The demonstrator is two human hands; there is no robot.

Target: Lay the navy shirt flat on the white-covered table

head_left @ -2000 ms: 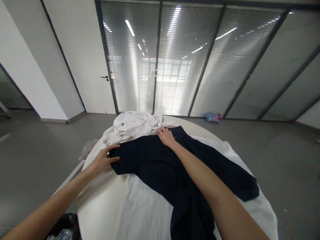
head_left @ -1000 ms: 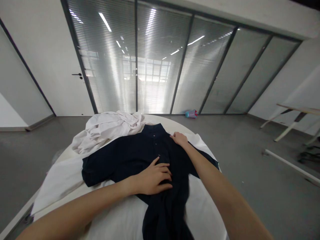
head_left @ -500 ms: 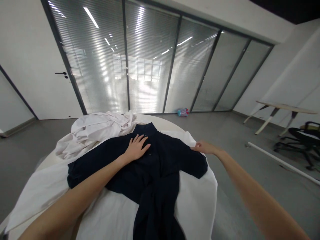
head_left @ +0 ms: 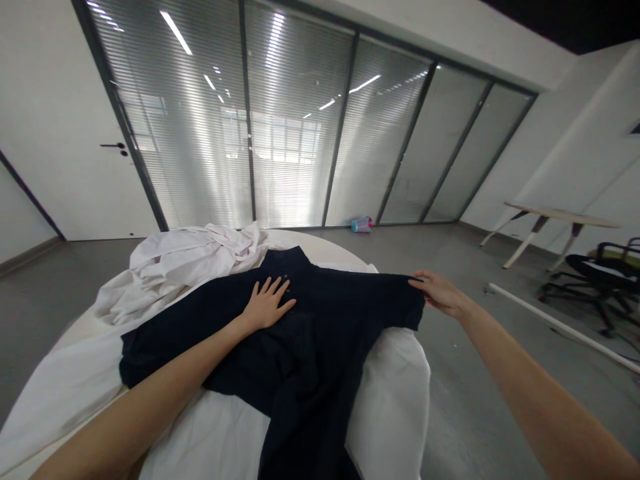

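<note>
A dark navy shirt point(head_left: 310, 340) lies spread face up on a round table covered with a white cloth point(head_left: 390, 407). My left hand point(head_left: 267, 303) rests flat on the shirt's chest just below the collar, fingers spread. My right hand point(head_left: 440, 293) reaches out to the right and pinches the end of the shirt's right sleeve, holding it stretched past the table's edge.
A crumpled white garment point(head_left: 185, 263) is heaped at the table's far left. On the floor by the glass wall lies a small teal and pink object point(head_left: 361, 225). A desk point(head_left: 555, 223) and an office chair point(head_left: 600, 273) stand at the right, with a white bar point(head_left: 555, 323) on the floor.
My right hand has drawn the sleeve farther out to the right. My left hand has stayed flat on the chest, sliding slightly toward me. The view has turned a little rightward.
</note>
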